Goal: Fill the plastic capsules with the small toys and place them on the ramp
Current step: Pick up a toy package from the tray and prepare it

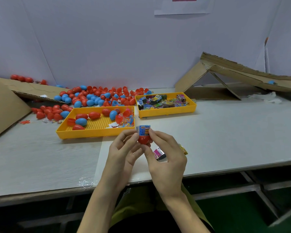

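Left hand [124,149] pinches a red capsule [145,140] half from the left, fingers curled on it. Right hand [166,157] pinches it from the right, forefinger on the blue packet [143,130] that stands upright in the open half and sticks out of the top, thumb under the capsule. Both are held just above the table [225,132], in front of the near tray [94,133].

A pink packet [158,153] shows behind the right thumb and a yellow packet [183,148] past the back of that hand; can't tell if they are held or lying on the table.

Near tray holds red and blue capsules, with wrapped toys [126,121] at its right end. Far tray [166,112] is full of packets. A loose capsule pile [94,96] lies behind the trays. The ramp [242,73] is at far right, one blue capsule [272,82] on it.

Both forearms come up from the bottom edge, hands meeting at centre, fingertips pointing up and away.
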